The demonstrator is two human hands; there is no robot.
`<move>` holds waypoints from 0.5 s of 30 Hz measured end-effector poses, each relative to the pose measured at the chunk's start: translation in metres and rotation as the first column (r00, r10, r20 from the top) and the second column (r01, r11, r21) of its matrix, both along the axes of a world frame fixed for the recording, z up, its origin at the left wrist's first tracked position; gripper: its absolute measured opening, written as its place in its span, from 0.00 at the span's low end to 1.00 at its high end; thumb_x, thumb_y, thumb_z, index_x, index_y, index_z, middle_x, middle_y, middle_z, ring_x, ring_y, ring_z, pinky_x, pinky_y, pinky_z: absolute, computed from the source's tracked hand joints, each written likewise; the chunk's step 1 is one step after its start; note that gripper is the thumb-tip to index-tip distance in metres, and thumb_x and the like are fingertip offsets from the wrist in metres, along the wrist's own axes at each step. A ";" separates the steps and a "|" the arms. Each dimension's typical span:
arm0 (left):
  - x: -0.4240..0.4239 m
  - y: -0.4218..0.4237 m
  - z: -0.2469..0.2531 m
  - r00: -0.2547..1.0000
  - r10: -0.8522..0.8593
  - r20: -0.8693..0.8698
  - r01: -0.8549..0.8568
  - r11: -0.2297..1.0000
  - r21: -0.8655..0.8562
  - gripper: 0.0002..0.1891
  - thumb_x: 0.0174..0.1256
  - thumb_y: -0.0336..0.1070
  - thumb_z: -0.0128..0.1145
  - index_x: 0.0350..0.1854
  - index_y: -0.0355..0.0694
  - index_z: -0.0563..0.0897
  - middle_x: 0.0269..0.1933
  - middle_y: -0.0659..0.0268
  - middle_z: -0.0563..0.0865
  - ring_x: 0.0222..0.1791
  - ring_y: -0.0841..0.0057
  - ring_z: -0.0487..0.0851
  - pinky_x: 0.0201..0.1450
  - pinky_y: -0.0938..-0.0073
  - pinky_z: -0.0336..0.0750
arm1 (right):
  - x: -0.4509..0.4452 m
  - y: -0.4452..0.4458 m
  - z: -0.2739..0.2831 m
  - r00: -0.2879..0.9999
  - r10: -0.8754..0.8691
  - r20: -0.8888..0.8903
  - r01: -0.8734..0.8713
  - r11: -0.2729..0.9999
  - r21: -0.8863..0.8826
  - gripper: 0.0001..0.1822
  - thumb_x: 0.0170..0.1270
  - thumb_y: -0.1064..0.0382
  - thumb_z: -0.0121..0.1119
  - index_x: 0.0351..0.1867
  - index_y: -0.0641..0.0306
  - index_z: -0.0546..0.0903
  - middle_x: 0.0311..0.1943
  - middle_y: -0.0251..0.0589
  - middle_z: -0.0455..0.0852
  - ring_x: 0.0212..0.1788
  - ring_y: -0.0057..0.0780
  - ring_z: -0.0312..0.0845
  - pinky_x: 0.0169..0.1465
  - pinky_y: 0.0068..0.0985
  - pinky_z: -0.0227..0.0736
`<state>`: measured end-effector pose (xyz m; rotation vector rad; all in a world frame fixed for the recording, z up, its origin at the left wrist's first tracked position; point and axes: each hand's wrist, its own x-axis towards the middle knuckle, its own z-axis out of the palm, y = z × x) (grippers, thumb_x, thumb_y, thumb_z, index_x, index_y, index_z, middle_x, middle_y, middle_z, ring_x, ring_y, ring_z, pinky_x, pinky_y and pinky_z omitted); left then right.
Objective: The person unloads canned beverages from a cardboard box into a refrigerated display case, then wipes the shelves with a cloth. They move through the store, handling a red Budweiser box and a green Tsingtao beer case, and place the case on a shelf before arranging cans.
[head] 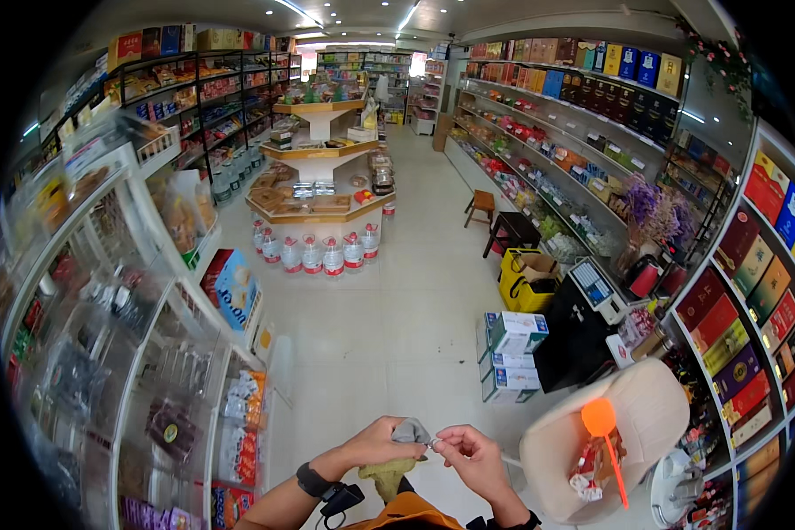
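Note:
My left hand [381,445] is closed around a grey cloth [411,430], with a yellow-green cloth [387,472] hanging below that hand. Close to its right, my right hand [467,454] pinches a small metallic ring-like piece [433,444] between thumb and fingers, at the edge of the grey cloth. What exactly the small piece is cannot be told. Both hands are held in front of my body, above the tiled floor. Black bands are on both wrists.
White boxes [513,361] are stacked on the floor ahead right. A cream chair [543,430] holding an orange fly swatter [598,417] stands at the right. White shelving [129,371] with packaged goods lines the left. Large water bottles [332,258] stand before a tiered display [324,215].

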<state>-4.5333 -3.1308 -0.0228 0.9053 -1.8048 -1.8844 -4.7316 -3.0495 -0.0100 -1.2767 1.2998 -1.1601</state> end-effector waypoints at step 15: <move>-0.028 -0.466 0.001 0.961 0.266 -0.076 -0.246 0.947 0.204 0.18 0.67 0.42 0.63 0.54 0.39 0.80 0.32 0.70 0.82 0.33 0.83 0.80 0.40 0.80 0.73 | -0.095 -0.480 -0.017 0.990 0.045 0.136 -0.038 0.998 -0.054 0.05 0.65 0.74 0.61 0.41 0.69 0.80 0.30 0.36 0.85 0.31 0.17 0.80 0.30 0.16 0.75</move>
